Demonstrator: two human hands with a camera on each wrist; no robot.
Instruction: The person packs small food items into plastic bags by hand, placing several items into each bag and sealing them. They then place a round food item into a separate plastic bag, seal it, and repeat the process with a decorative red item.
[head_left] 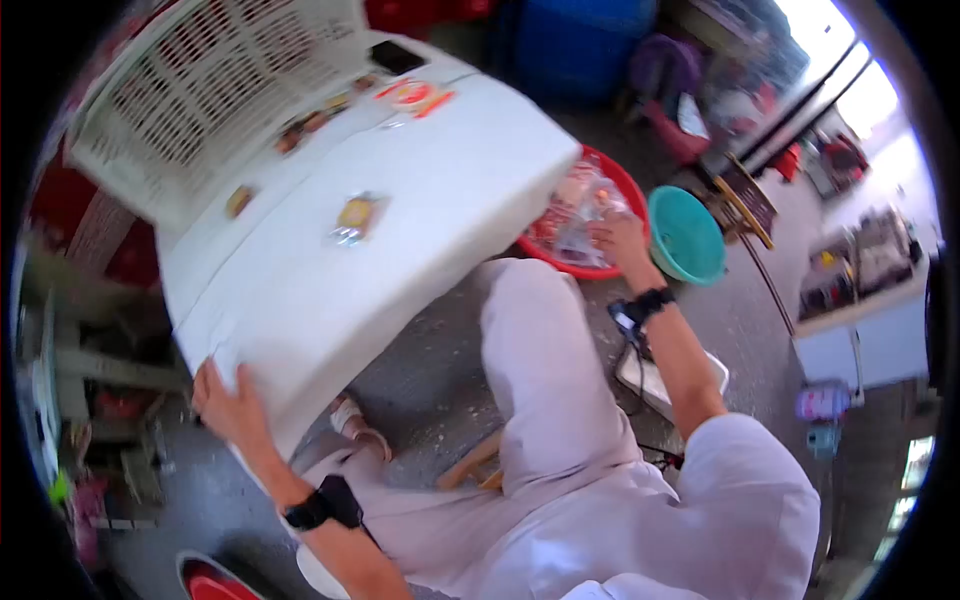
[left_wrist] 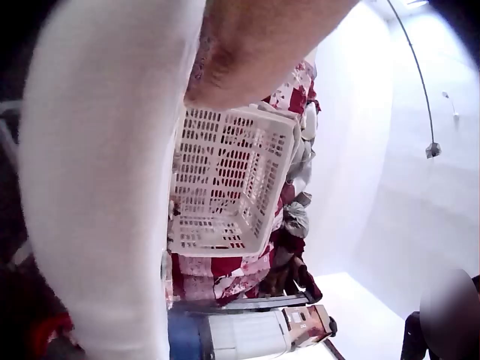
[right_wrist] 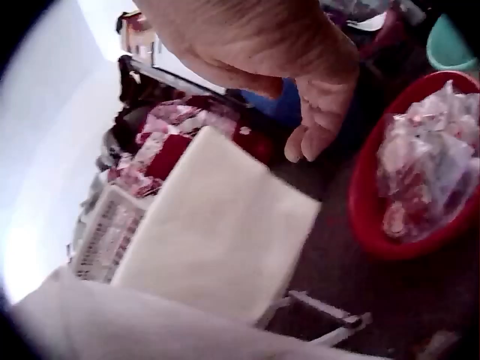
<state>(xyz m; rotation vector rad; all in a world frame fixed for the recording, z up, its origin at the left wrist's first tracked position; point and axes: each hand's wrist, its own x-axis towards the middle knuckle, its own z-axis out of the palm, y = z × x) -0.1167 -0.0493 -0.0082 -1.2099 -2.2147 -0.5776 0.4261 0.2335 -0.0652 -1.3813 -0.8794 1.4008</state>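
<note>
Top: white, short-sleeved [head_left: 755, 485] | trousers: pale, loose [head_left: 545, 375] | wrist straps: black [head_left: 308, 512] (one per arm) | footwear: light [head_left: 347, 413]

Teal basin [head_left: 690, 238] on grey floor [head_left: 440, 345], blue barrel [head_left: 583, 50], black phone [head_left: 397, 57], red patterned cloth [left_wrist: 227, 266]

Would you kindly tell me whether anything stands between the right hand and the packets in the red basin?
Nothing visible does: in the head view, the right hand is over the rim of the red basin, and the packets lie uncovered inside. Contact is unclear.
</note>
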